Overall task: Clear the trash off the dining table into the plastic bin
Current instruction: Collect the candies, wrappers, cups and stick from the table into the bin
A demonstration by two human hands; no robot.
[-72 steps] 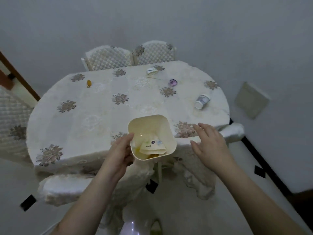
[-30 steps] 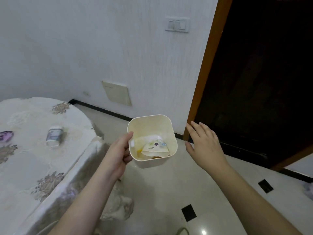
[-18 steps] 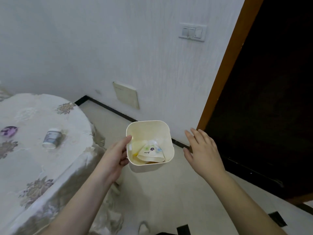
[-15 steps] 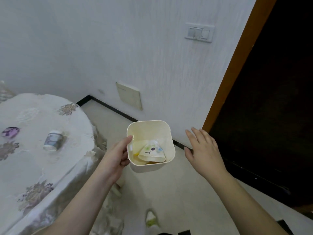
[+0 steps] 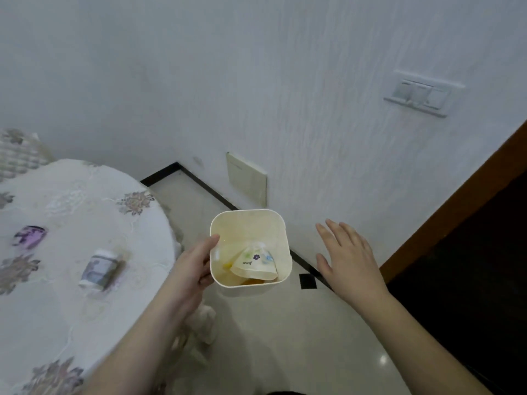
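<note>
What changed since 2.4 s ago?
The view swung right: the table is now at far left, and the plastic bin, earlier above the table edge, is over the floor near the wall. Unchanged: left hand grips the bin rim, right hand open and empty, and the small cup and purple wrapper remain on the table.

- The left hand sits at centre frame, forearm rising from the lower left, thumb hooked over the rim of the plastic bin it grips.
- The right hand hovers right of centre, palm down, fingers spread, holding nothing.
</note>
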